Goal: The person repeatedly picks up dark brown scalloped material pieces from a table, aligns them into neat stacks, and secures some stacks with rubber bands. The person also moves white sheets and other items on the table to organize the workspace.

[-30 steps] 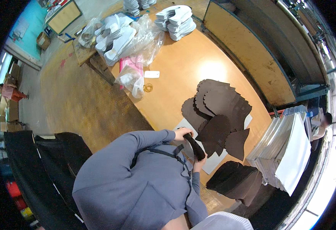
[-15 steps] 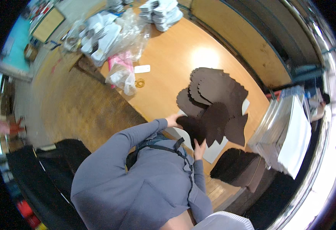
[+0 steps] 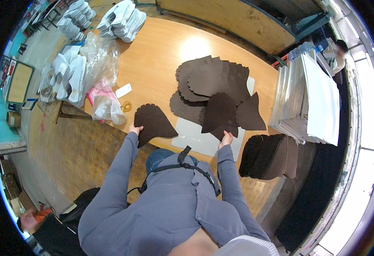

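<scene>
My left hand [image 3: 135, 129] pinches the near left edge of a dark brown cut piece [image 3: 155, 123] with a notched rim, held at the table's front edge. To the right, my right hand [image 3: 226, 140] has its thumb over the tip of another dark brown piece [image 3: 221, 112], its fingers mostly hidden underneath. This piece lies over a fanned spread of similar brown cut pieces [image 3: 212, 79], which look like sheet material with notched or pointed edges. Under them a pale grey sheet [image 3: 191, 138] shows on the table.
Stacked white cut-outs [image 3: 122, 21], clear plastic bags [image 3: 99, 55], a white card [image 3: 123, 90] and yellow rubber bands [image 3: 127, 106] are at the left. At the right stand a tall stack of white sheets [image 3: 321, 102] and a dark bundle [image 3: 268, 156]. Another person [image 3: 338, 55] is beyond the stack.
My left hand has moved left, carrying one brown piece away from the pile. My right hand now grips another piece's near tip. The view has turned and shifted.
</scene>
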Demonstrator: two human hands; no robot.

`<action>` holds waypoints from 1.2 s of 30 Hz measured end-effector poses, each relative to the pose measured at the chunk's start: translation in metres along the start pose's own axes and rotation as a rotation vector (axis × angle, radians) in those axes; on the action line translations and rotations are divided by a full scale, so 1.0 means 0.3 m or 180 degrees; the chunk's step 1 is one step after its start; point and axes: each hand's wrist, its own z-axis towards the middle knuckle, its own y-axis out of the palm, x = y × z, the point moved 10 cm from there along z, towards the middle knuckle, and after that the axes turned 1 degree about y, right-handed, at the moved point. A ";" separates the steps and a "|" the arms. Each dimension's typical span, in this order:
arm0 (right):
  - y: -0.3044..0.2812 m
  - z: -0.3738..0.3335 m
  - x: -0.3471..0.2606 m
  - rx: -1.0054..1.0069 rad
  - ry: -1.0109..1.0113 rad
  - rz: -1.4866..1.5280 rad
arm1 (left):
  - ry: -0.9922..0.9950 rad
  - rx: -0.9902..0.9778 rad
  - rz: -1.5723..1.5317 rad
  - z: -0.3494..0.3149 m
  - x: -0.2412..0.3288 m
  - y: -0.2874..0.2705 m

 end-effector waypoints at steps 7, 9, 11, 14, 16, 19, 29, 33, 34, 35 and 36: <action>0.036 -0.060 -0.152 -0.0116 -0.0093 -0.2060 | 0.1251 0.0494 0.0209 -0.173 0.270 0.012; 0.102 -0.045 -0.132 -0.0817 -0.0081 -0.1431 | 0.0910 -0.0731 -0.0770 -0.138 0.246 0.234; 0.022 0.078 -0.023 -0.0765 -0.0043 -0.1160 | 0.0541 -0.1847 -0.0882 -0.268 0.395 0.491; 0.102 0.002 -0.016 -0.1422 0.0307 -0.0893 | 0.0215 -0.2655 -0.0365 -0.339 0.432 0.714; 0.084 -0.037 0.016 -0.1452 0.0387 -0.0869 | 0.0135 -0.2358 -0.0513 -0.359 0.485 0.816; 0.093 -0.129 0.058 -0.1910 0.0246 -0.1141 | 0.0364 -0.1859 -0.0039 -0.374 0.569 0.892; -0.064 0.152 -0.147 -0.1005 -0.0524 -0.0904 | 0.1005 -0.1847 0.0376 -0.320 0.477 0.803; -0.147 0.342 -0.419 0.0385 -0.1390 -0.1605 | -0.0234 -0.2324 -0.0218 -0.304 0.276 0.753; -0.119 0.355 -0.485 0.0473 -0.1515 -0.1745 | -0.0113 -0.2284 0.0039 -0.315 0.291 0.730; -0.122 0.400 -0.531 0.0511 -0.1687 -0.1788 | 0.0028 -0.2322 0.0316 -0.352 0.336 0.725; -0.128 0.446 -0.571 0.0539 -0.1861 -0.1840 | 0.0164 -0.2350 0.0585 -0.380 0.363 0.720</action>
